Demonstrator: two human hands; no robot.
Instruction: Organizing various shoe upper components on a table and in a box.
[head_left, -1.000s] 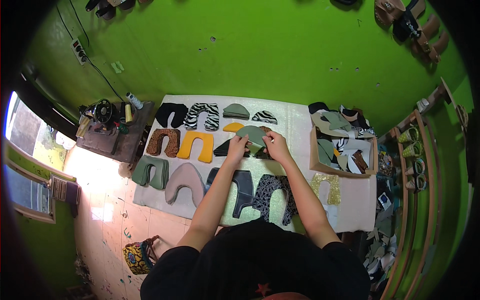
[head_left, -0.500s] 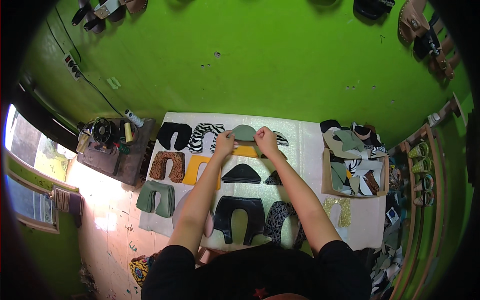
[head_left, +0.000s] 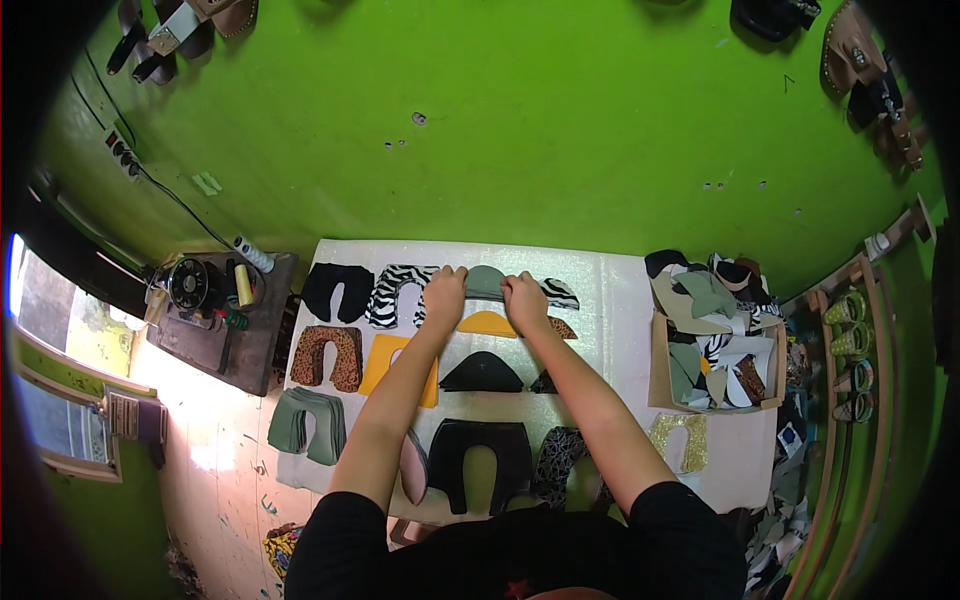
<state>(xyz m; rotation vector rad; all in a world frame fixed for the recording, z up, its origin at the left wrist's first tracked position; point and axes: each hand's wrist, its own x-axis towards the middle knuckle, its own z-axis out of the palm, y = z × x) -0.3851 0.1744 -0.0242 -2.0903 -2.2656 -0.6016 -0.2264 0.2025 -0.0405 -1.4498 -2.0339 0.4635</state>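
A sage-green half-moon piece (head_left: 487,282), seemingly a small stack, is at the back middle of the table. My left hand (head_left: 445,297) closes on its left end and my right hand (head_left: 523,300) pinches its right end. Zebra-print U-shaped pieces (head_left: 400,290) lie beside my left hand; a zebra-print half-moon piece (head_left: 562,292) lies to the right of my right hand. Just nearer are a yellow half-moon piece (head_left: 487,323) and a leopard-print one (head_left: 564,328), partly behind my right forearm. Black half-moon pieces (head_left: 483,372) sit between my forearms.
On the pale table (head_left: 610,350), U-shaped stacks include black (head_left: 455,440), leopard (head_left: 328,345), yellow (head_left: 380,352) and green (head_left: 295,425). A cardboard box of scraps (head_left: 661,375) stands at the right. A sewing machine (head_left: 190,285) is at left; a green wall (head_left: 500,180) rises behind.
The green half-moon piece has come down toward the table, held in both hands. The yellow half-moon and right-hand zebra piece show more fully. The whole view has shifted slightly.
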